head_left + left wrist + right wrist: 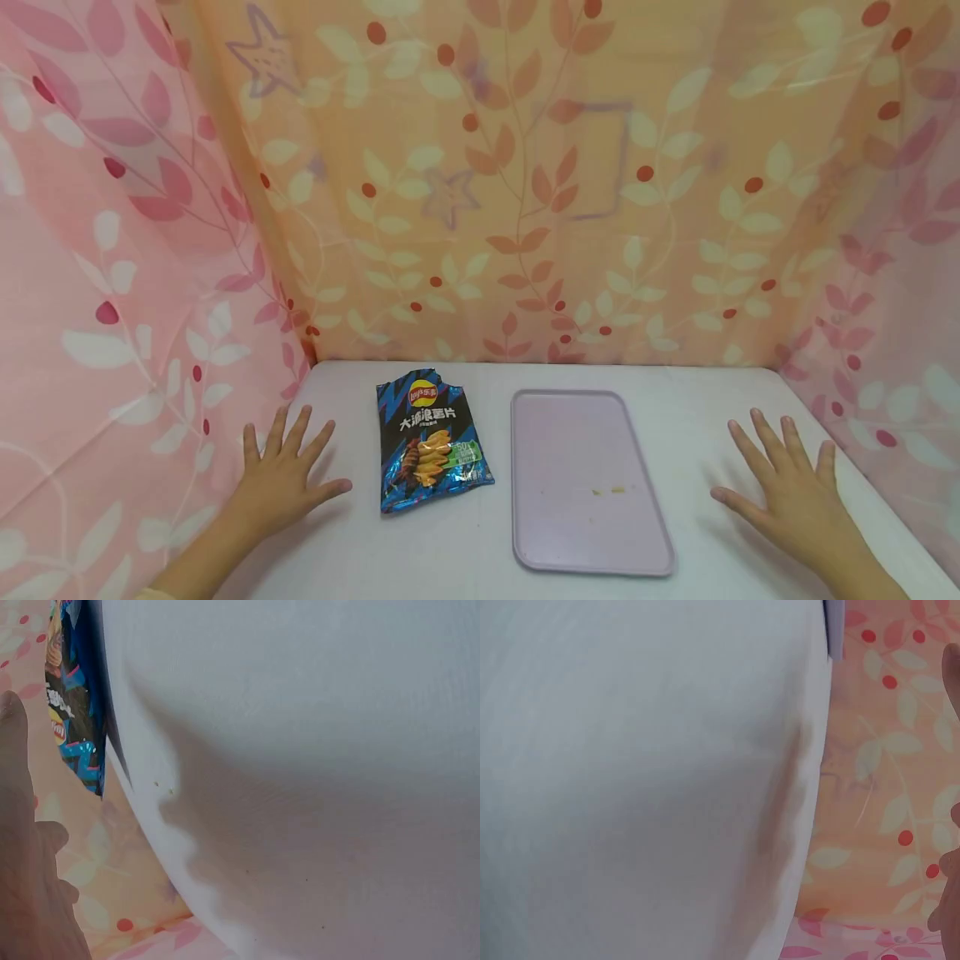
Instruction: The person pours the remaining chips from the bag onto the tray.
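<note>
A blue and black Lay's potato chip bag (431, 442) lies on the white table, its top edge uneven. To its right is a light purple tray (577, 533) with a few small yellowish crumbs (618, 490) on it. My left hand (281, 479), fingers spread, is left of the bag and apart from it. Right of the tray, my right hand (795, 500) is likewise spread and holds nothing. In the left wrist view the chip bag (75, 705) shows at the upper left; the tray's edge (835, 630) appears at the top of the right wrist view.
The white table (450, 550) ends at a back edge against an orange leaf-patterned curtain (517, 208). Pink curtains (112, 333) close in both sides. Tiny specks (171, 791) dot the tabletop near my left hand.
</note>
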The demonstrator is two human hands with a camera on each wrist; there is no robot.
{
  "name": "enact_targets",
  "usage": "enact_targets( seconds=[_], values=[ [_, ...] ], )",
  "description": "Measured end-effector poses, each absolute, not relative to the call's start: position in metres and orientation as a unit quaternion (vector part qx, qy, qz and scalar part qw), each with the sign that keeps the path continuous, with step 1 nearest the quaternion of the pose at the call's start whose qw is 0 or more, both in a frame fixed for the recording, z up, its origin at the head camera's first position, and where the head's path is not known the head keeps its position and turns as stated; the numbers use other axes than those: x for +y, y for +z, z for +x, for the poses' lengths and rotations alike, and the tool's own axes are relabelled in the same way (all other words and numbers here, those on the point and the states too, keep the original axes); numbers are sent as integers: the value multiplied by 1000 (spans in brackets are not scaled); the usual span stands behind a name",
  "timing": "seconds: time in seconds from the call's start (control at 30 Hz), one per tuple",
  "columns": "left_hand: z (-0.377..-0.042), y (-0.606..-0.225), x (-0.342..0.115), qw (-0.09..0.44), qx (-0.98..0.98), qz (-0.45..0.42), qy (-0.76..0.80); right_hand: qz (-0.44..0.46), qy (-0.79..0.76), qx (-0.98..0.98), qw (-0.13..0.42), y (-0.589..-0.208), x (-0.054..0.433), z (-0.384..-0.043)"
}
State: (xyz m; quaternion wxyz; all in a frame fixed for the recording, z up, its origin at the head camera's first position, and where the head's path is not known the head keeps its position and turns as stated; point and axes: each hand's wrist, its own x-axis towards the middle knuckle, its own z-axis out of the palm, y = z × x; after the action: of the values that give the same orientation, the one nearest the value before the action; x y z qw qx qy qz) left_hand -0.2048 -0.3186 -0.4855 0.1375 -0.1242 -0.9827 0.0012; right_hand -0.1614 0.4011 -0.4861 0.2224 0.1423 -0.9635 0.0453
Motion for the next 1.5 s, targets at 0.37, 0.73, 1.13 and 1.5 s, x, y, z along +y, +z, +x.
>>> enact_targets(
  seconds=[0.37, 0.73, 1.13, 1.5],
  values=[
    [-201, -489, -307, 101, -989, -97, -46, 125, 103, -962, 218, -485, 380, -162],
    [-202, -503, -298, 87, -989, -82, -87, 121, 147, -958, 217, -489, 366, -163],
    [-203, -507, -283, 79, -987, -74, -120, 113, 224, -948, 195, -493, 353, -164],
    [-209, -513, -271, 32, -987, -63, -146, 91, 280, -942, 164, -492, 339, -164]
  ],
)
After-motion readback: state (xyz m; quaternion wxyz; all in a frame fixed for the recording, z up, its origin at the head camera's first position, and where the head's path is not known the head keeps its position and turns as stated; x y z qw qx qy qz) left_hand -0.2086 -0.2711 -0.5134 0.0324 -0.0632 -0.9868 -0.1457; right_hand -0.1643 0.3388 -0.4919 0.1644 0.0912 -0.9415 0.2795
